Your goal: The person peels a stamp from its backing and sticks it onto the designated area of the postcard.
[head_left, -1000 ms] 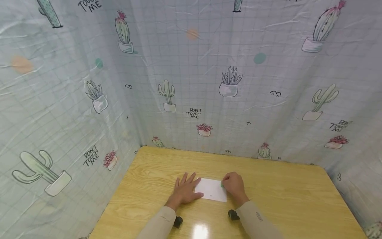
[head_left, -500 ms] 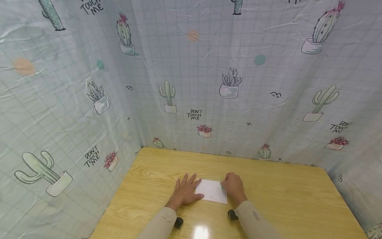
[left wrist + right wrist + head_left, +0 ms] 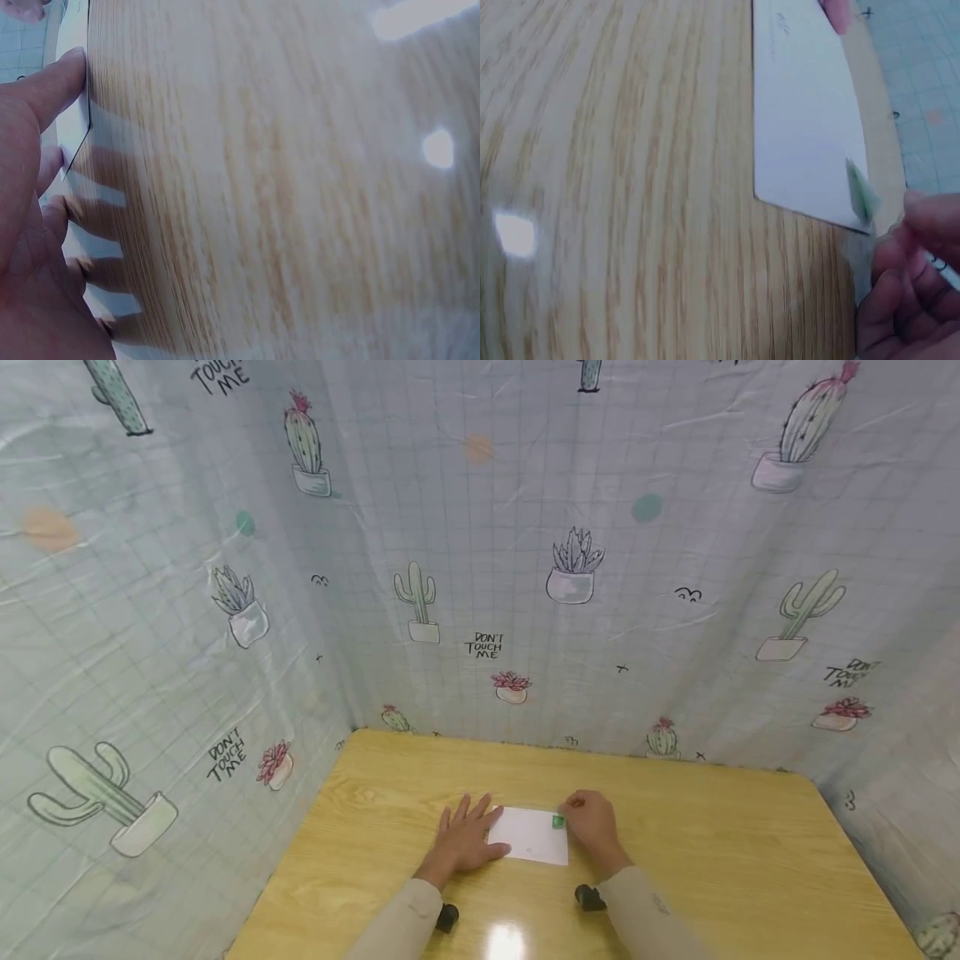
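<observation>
A white envelope [image 3: 527,837] with a small mark near its lower edge lies flat on the wooden table. My left hand [image 3: 463,842] has its fingers spread, and its thumb and a fingertip rest on the envelope's left end. In the left wrist view the thumb [image 3: 64,81] lies across the envelope's edge. At the upper right corner is a small green stamp [image 3: 558,821], partly lifted and tilted in the right wrist view. My right hand [image 3: 592,820] is beside that corner, thumb and forefinger pinched at the stamp's outer edge. Its other fingers [image 3: 885,296] curl under.
The yellow wood-grain table [image 3: 712,843] extends around the envelope. A cactus-print curtain [image 3: 525,568] hangs behind the table and at both sides. Black wrist devices [image 3: 588,897] sit under the sleeves, and a bright reflection shines at the table's front.
My right fingertips have shifted slightly up and outward, so the green stamp they mostly covered now shows. My left hand stays in place on the envelope.
</observation>
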`<state>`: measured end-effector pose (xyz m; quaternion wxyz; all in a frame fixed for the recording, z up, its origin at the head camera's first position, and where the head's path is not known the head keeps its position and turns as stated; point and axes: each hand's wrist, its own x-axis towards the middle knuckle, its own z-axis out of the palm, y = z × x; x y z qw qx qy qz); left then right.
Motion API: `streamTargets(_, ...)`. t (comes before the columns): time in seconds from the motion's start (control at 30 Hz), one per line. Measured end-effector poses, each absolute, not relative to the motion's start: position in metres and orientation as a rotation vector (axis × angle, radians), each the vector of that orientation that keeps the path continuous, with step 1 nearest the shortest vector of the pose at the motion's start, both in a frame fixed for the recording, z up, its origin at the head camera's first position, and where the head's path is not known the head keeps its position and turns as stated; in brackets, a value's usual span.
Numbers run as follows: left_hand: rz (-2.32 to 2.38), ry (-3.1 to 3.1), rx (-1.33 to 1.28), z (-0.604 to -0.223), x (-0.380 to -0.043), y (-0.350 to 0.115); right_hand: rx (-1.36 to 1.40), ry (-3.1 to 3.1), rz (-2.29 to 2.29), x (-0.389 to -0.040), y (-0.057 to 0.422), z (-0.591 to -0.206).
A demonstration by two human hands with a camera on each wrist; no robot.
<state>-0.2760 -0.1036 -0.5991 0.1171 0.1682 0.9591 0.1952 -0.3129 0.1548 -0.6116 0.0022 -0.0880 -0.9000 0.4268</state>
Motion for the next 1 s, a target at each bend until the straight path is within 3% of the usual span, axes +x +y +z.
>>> streamTargets(0.23, 0.583, 2.814, 0.485, -0.599, -0.275, -0.107, -0.125, -2.787, 1.516, -0.306, 0.159, -0.609)
streamTargets(0.5, 0.602, 2.809, 0.494, -0.599, -0.274, -0.103, 0.128, -2.922, 1.262, -0.301, 0.164, -0.611)
streamTargets(1.0, 0.58, 2.827, 0.542, -0.601, -0.273, -0.109, 0.074, -2.958, 1.251, -0.293, 0.174, -0.608)
